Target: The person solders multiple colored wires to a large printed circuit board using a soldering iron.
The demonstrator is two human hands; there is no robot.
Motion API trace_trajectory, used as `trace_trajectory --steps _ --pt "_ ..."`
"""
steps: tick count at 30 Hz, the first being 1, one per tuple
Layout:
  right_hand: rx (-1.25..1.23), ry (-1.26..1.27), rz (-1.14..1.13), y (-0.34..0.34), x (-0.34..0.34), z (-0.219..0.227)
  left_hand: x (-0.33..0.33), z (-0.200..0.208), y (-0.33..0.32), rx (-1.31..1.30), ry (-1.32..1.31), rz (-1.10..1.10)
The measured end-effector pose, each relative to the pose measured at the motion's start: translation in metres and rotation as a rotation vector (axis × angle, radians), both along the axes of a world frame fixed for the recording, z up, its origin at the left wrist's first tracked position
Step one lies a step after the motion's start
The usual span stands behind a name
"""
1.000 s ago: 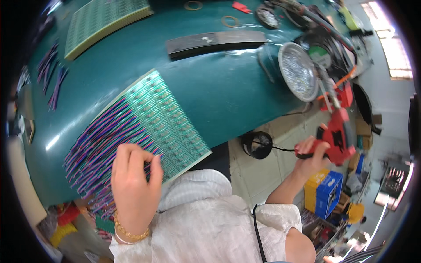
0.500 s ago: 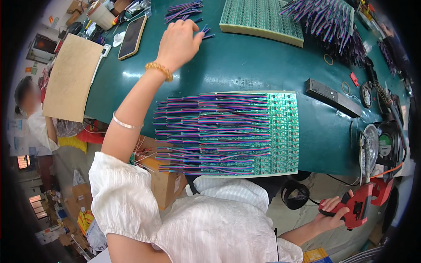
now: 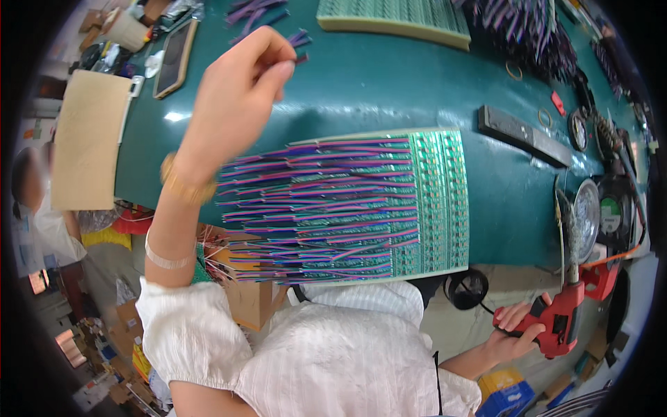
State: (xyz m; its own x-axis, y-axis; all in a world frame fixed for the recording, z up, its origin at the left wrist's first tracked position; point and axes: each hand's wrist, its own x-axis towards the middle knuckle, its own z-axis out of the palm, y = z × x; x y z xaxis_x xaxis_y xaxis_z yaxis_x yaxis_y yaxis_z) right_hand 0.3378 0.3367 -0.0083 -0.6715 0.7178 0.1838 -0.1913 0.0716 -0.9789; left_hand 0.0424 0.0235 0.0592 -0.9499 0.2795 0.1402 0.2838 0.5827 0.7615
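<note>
My left hand [image 3: 236,97] is raised above the far left of the green table, thumb and fingers pinched together. A dark wire end [image 3: 301,58] sticks out past its fingertips, apparently from a short bundle in the pinch. Below and to the right lies a panel of green circuit boards [image 3: 438,201], with rows of purple, blue and pink wires [image 3: 326,201] over its left part. At the lower right my right hand [image 3: 514,326] is wrapped round the grip of a red and black soldering gun [image 3: 561,323], its slim metal end pointing up.
Loose wires [image 3: 253,15] lie beyond my left hand. A stack of circuit panels [image 3: 396,31] and a wire heap [image 3: 521,35] stand at the back. A dark bar [image 3: 524,135] and a round dish [image 3: 587,215] are at right. Left are a phone [image 3: 175,59] and cardboard [image 3: 90,139].
My left hand has come back from the loose wires, nearer and to the left, with its fingers pinched. My right hand still holds the soldering gun. The whole view has shifted slightly.
</note>
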Motion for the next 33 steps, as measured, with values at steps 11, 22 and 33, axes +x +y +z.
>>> trace_trajectory --steps 11,22,33 --pt "-0.072 0.007 0.317 -0.044 -0.03 -0.011 0.179 -0.028 0.035 -0.078 -0.255 -0.708" --pt "-0.038 0.024 0.262 -0.04 -0.016 -0.01 0.161 -0.021 0.041 0.042 -0.171 -0.567" --pt "-0.078 0.003 0.32 -0.051 -0.024 -0.01 0.113 -0.016 0.073 -0.06 0.294 -0.213"
